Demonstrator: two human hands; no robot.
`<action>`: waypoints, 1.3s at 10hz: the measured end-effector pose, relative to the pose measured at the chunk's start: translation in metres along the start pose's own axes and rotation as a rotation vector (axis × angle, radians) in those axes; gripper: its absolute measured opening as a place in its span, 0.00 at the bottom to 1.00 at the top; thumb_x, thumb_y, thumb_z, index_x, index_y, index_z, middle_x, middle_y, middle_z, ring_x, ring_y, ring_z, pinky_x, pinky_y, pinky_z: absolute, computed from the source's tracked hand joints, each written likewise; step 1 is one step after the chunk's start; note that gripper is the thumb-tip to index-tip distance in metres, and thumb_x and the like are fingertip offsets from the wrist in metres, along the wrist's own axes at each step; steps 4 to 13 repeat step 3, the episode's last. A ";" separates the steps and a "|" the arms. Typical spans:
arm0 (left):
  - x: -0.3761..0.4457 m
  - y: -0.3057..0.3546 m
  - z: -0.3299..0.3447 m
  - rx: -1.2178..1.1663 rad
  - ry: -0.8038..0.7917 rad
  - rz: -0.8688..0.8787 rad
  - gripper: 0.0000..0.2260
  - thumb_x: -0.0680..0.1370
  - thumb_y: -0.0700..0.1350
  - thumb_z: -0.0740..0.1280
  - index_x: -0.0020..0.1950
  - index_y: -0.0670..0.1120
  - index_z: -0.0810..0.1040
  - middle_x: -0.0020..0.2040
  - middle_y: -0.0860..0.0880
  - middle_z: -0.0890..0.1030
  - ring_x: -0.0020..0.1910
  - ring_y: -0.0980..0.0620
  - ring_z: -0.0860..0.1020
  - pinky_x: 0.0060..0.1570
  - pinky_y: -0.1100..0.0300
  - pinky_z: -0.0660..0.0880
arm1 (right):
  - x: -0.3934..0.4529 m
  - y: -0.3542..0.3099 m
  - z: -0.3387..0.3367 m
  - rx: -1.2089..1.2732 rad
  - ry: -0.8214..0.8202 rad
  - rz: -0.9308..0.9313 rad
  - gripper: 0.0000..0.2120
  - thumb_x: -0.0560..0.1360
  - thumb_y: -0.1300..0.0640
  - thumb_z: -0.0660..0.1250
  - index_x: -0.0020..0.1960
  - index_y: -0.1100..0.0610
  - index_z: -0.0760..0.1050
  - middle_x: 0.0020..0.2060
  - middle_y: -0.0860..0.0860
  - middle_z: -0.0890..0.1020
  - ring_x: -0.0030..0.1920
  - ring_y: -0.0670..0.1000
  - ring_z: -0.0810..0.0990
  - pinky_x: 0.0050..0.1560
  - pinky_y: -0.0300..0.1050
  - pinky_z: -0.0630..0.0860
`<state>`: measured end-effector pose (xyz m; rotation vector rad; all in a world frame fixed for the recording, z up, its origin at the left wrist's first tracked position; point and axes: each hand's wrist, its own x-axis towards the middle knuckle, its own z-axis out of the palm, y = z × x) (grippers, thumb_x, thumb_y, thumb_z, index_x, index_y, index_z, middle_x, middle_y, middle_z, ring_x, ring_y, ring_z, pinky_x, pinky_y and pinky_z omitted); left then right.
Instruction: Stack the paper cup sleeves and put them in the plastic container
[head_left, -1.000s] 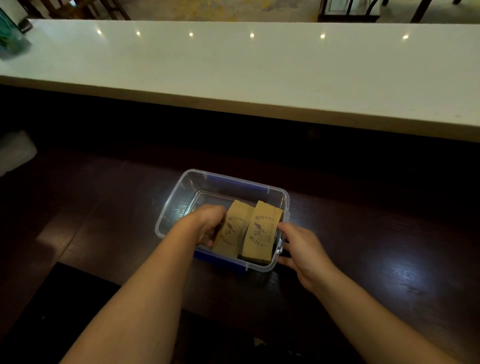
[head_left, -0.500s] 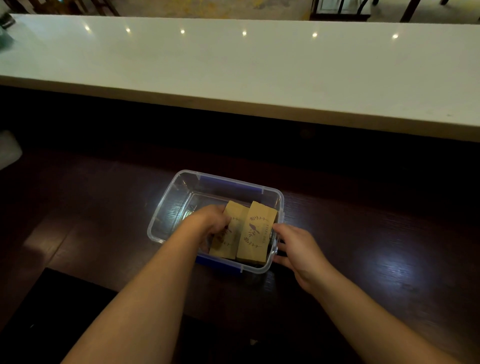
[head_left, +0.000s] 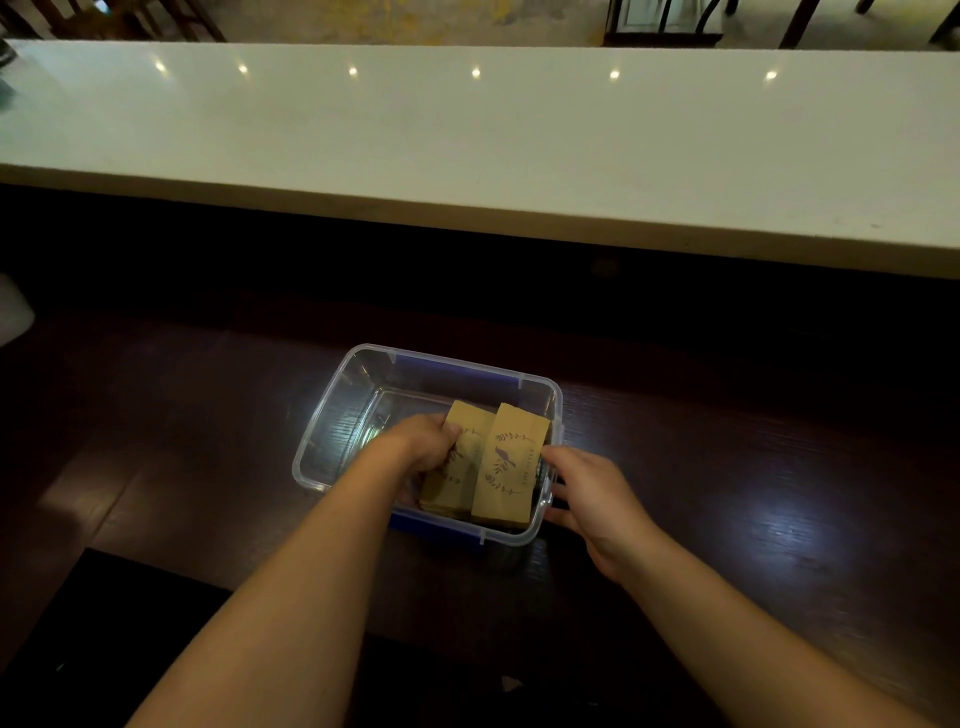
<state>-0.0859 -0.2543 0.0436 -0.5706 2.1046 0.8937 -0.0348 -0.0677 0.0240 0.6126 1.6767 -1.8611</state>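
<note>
The left hand (head_left: 423, 441) is curled around the left stack of paper cup sleeves (head_left: 457, 462), thumb on the top face and knuckles toward the camera, holding it inside the plastic container (head_left: 332, 415). A second stack of sleeves (head_left: 511, 462) lies just beside it on the right, touching it, its top printed with a dark bird-and-wreath design. Both brown stacks sit in the right half of the container; the left half shows bare clear floor.

The right hand (head_left: 592, 499) rests against the container's right outer wall, fingers spread loosely along the rim and side, gripping nothing but the box edge. Both bare forearms reach in from the bottom of the view, the left one crossing over the near rim.

The container is clear with blue clip edges and stands on a dark wooden table (head_left: 753, 493) that reflects light patches. Beyond it runs a long white counter (head_left: 519, 145) dotted with small ceiling-light reflections. Chair legs and a pale floor show at the very top.
</note>
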 end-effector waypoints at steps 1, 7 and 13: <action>-0.005 0.000 -0.011 -0.021 0.019 -0.025 0.20 0.82 0.54 0.51 0.70 0.48 0.66 0.65 0.38 0.73 0.60 0.38 0.75 0.53 0.39 0.77 | 0.000 -0.002 -0.001 -0.035 -0.012 -0.006 0.12 0.78 0.53 0.62 0.53 0.53 0.83 0.46 0.50 0.88 0.51 0.51 0.85 0.56 0.56 0.80; -0.019 0.007 -0.042 0.070 0.160 0.108 0.20 0.81 0.53 0.54 0.70 0.46 0.66 0.60 0.41 0.75 0.48 0.47 0.77 0.37 0.52 0.78 | -0.005 -0.011 -0.002 -0.159 0.046 -0.043 0.10 0.76 0.51 0.64 0.48 0.53 0.83 0.44 0.54 0.87 0.52 0.57 0.83 0.59 0.61 0.78; -0.019 0.007 -0.042 0.070 0.160 0.108 0.20 0.81 0.53 0.54 0.70 0.46 0.66 0.60 0.41 0.75 0.48 0.47 0.77 0.37 0.52 0.78 | -0.005 -0.011 -0.002 -0.159 0.046 -0.043 0.10 0.76 0.51 0.64 0.48 0.53 0.83 0.44 0.54 0.87 0.52 0.57 0.83 0.59 0.61 0.78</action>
